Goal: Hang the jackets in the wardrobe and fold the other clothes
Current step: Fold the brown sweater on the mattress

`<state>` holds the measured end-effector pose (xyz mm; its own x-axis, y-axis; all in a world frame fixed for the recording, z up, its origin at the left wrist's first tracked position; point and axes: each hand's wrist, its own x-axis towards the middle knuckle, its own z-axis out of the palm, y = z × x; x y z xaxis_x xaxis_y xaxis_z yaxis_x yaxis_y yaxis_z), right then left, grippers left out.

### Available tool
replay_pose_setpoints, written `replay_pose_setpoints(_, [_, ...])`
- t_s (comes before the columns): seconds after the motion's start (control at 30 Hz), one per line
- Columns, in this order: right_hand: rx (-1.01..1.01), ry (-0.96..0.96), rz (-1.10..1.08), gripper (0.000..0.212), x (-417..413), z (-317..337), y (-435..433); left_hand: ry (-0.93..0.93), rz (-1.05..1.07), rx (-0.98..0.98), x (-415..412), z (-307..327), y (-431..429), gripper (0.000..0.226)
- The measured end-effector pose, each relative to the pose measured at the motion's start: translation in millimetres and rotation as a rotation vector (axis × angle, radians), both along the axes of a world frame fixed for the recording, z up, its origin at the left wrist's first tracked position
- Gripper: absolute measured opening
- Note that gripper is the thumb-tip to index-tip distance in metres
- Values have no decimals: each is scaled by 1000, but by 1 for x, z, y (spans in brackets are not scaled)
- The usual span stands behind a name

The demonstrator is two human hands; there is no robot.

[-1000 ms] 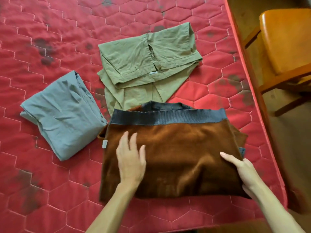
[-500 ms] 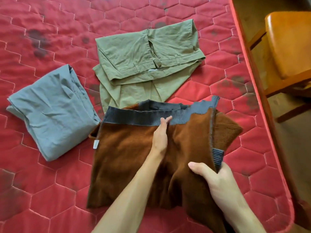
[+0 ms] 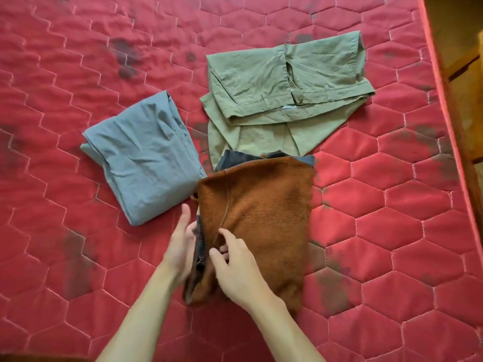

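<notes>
Brown fleece sweater [image 3: 261, 218] lies folded on the red mattress [image 3: 392, 231], far end overlapping the green trousers [image 3: 282, 92]. Right hand [image 3: 235, 270] pinches its left edge, left hand [image 3: 181, 246] straight-fingered alongside; best square those layers, then smooth outward

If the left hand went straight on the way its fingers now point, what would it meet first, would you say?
Most likely the near corner of the folded blue-grey garment, just beyond the left hand and beside the left edge of the brown sweater. Height is unclear, so it may pass over.
</notes>
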<state>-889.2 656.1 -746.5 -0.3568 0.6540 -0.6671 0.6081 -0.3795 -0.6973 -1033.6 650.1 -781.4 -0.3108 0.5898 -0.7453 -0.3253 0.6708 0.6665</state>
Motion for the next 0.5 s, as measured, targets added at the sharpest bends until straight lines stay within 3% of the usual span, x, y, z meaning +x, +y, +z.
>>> replay_pose_setpoints(0.07, [155, -39, -56, 40, 20, -12, -4, 173, -123, 35, 10, -5, 2, 59])
replay_pose_setpoints(0.1, [257, -84, -117, 36, 31, -17, -5, 397, -218, 47, 15, -7, 1, 48])
replay_pose_setpoints(0.17, [418, -244, -258, 34, 49, -24, -1, 802, -339, 16, 28, -11, 2, 51])
replay_pose_setpoints(0.2, [473, -354, -312, 39, 56, -26, 4, 910, -349, 5, 33, -13, 3, 62])
replay_pose_setpoints(0.3, [458, -581, -392, 77, 67, -27, 22, 794, -236, -99, 42, -15, 13, 90])
replay_pose_setpoints(0.4, [103, -495, -541, 107, 75, -36, 40, 673, -295, -282, 42, -14, 21, 105])
replay_pose_setpoints(0.47, [-55, -393, -607, 108, 81, -35, 47, 615, -297, -330, 32, -14, 27, 107])
replay_pose_setpoints(0.5, [-106, -334, -633, 97, 85, -31, 52, 581, -299, -340, 26, -14, 30, 104])
